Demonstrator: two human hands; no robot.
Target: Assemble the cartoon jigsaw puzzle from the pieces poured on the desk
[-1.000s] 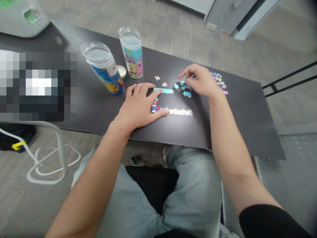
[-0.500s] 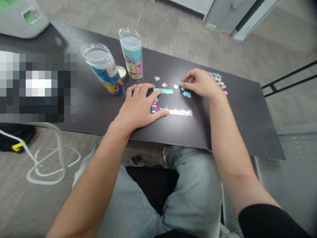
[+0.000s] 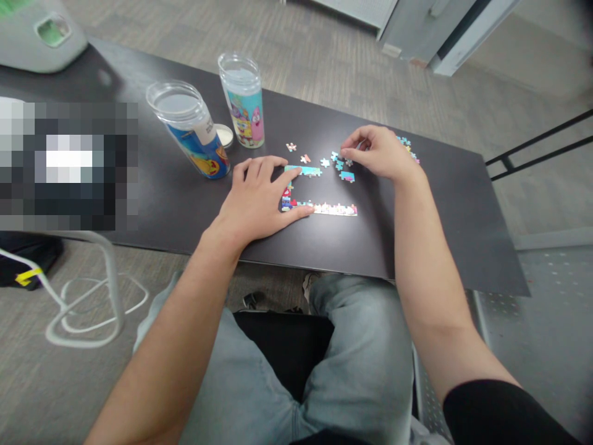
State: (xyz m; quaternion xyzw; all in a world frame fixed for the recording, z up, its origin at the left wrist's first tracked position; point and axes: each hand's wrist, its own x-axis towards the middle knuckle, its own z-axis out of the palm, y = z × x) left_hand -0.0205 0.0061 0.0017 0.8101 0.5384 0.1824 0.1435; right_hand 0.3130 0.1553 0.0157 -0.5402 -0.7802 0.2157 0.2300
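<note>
My left hand lies flat with fingers spread over the left side of a partly joined jigsaw puzzle border. Its thumb rests on the bottom strip, its index finger on the blue top strip; the palm and fingers hide part of the left side. My right hand is curled, thumb and index fingertips close together, above loose blue puzzle pieces. Whatever the fingertips pinch, if anything, is hidden. A blue and pink joined piece lies just below them, and a pale blue piece to the left.
Two clear-topped cartoon tubs, one blue and one turquoise, stand left of the puzzle on the dark table. A round lid lies between them. More pieces lie behind my right hand; two lie above the border.
My right hand has shifted slightly right and away from the blue pieces, which now show more fully. My left hand stays on the border. The whole view has drifted a little left.
</note>
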